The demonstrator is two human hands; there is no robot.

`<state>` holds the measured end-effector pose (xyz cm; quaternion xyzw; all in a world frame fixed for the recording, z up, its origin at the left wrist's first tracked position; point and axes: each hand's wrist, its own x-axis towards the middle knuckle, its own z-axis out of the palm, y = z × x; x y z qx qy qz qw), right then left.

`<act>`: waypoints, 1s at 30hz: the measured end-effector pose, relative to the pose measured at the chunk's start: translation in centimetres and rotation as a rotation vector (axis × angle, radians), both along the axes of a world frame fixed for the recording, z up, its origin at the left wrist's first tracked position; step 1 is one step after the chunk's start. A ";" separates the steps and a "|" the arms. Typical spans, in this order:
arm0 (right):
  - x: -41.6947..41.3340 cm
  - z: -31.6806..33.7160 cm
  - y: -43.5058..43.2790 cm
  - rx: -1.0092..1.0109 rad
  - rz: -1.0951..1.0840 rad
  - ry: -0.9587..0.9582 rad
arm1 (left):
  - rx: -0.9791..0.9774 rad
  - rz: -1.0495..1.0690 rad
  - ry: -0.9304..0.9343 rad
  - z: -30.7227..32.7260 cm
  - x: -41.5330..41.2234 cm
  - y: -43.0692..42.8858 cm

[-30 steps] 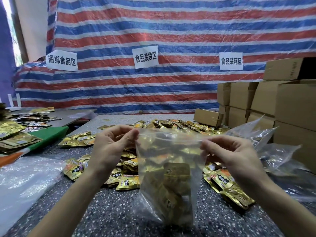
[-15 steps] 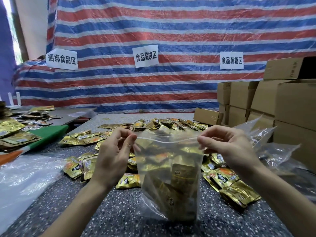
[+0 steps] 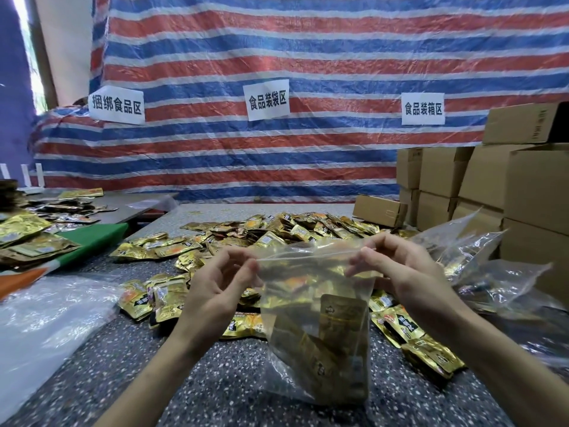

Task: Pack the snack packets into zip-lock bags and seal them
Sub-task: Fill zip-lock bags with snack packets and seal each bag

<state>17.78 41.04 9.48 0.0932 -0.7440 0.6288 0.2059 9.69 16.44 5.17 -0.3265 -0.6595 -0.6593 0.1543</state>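
A clear zip-lock bag (image 3: 317,318) hangs upright in front of me, several gold snack packets inside it. My left hand (image 3: 218,285) pinches the left end of the bag's zip strip. My right hand (image 3: 397,269) pinches the strip near its right end. The bag's bottom rests on or just above the speckled table (image 3: 215,386). A wide heap of loose gold snack packets (image 3: 277,229) lies on the table behind the bag and on both sides of it.
Empty clear bags (image 3: 480,260) lie crumpled at the right. Stacked cardboard boxes (image 3: 492,186) stand behind them. A plastic sheet (image 3: 46,315) covers the table's left front. More packets sit on a side table (image 3: 37,229) at far left. A striped tarp hangs behind.
Both hands lifted the bag a little and slid along its top. The mouth, slack and open a second ago, now shows as a straight taut strip between my fingers.
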 end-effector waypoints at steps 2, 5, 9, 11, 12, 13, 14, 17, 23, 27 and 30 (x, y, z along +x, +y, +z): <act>0.0 -0.1 -0.1 0.000 0.012 0.016 | 0.032 0.035 0.006 -0.1 -0.1 0.2; 0.0 -0.3 0.0 -0.011 0.017 0.054 | 0.075 0.081 0.011 0.0 -0.6 0.2; 0.2 -0.5 0.2 -0.061 0.030 0.080 | 0.121 0.095 0.001 -0.3 -1.0 0.0; 0.3 -0.5 0.1 -0.042 0.030 0.096 | 0.166 0.093 -0.054 -0.3 -0.9 0.0; 0.3 -0.5 0.0 -0.021 0.021 0.109 | 0.175 0.098 -0.086 -0.2 -0.8 0.0; 0.4 -0.4 -0.1 0.004 0.008 0.122 | 0.170 0.113 -0.112 0.0 -0.6 0.0; 0.4 -0.4 -0.3 0.029 -0.005 0.134 | 0.153 0.146 -0.122 0.3 -0.3 0.2; 0.4 -0.6 -0.8 0.118 -0.065 0.176 | -0.060 0.354 0.074 2.3 1.5 1.0; 0.4 -1.5 -2.3 0.170 -0.142 0.276 | -0.679 0.296 0.506 7.4 4.3 4.1; 0.7 -1.5 -2.6 0.172 -0.147 0.329 | -0.739 0.197 0.504 8.4 4.1 4.8; 0.9 -1.4 -2.5 0.135 -0.110 0.300 | -0.724 0.167 0.467 8.1 4.0 5.0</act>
